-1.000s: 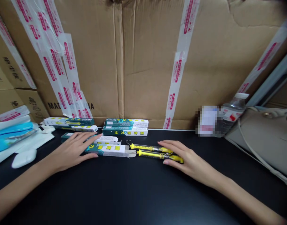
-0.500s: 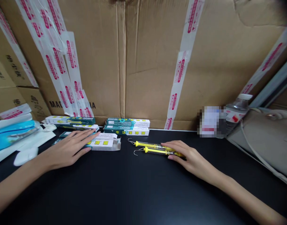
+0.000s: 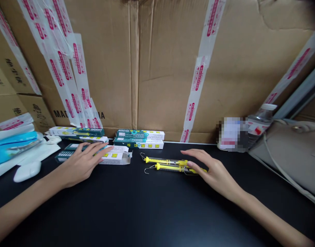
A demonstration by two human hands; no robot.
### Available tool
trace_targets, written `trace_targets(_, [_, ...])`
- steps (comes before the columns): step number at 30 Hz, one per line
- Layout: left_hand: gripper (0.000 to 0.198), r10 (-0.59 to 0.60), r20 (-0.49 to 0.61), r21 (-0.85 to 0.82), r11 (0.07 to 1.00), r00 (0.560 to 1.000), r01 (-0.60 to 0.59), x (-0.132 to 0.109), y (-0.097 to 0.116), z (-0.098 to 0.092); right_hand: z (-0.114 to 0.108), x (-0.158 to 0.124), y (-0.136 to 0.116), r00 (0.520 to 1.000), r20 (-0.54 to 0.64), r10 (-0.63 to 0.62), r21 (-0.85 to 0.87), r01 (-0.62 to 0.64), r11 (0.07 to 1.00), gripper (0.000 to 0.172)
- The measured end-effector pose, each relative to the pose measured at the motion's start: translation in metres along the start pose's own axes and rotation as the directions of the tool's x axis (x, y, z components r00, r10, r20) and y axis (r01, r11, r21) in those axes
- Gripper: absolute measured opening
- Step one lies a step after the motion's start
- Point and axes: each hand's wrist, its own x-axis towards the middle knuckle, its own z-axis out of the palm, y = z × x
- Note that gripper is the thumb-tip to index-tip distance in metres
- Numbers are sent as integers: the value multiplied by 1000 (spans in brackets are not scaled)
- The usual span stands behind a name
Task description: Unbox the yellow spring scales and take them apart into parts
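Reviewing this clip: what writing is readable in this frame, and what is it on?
"MAD…INA", middle hidden by tape: on the cardboard carton.
Red print on the packing tape: too small to read.
Print on the green-and-white boxes: too blurred to read.
Markings on the yellow spring balances: too small to read.
Water bottle label: unreadable.

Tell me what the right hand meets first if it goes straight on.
Probably the nearer of the two yellow spring scales; the right hand sits right at them, though contact is unclear from this view.
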Motion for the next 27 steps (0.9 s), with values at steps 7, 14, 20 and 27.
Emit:
trace_targets(7, [55,-76,-45,-57,996,996,73,10,22,-10,17,58,9,998,-33,-50,-1,50,999,38])
trace_targets(14, [51,-50,-107,-106,994,993,38,18,41,-23,40,129,15,976,125,-180,-36,185,982,39])
trace_targets(20, [53,-4,-132,-162,987,991,-18,19,46,-25,54,147,20,969,202,-143,-113,168,979,32])
trace_targets(27, [55,-36,-274,-179,984,961,-14,21,53,-31,31,106,-13,996,-14,-83,-57,83,995,22])
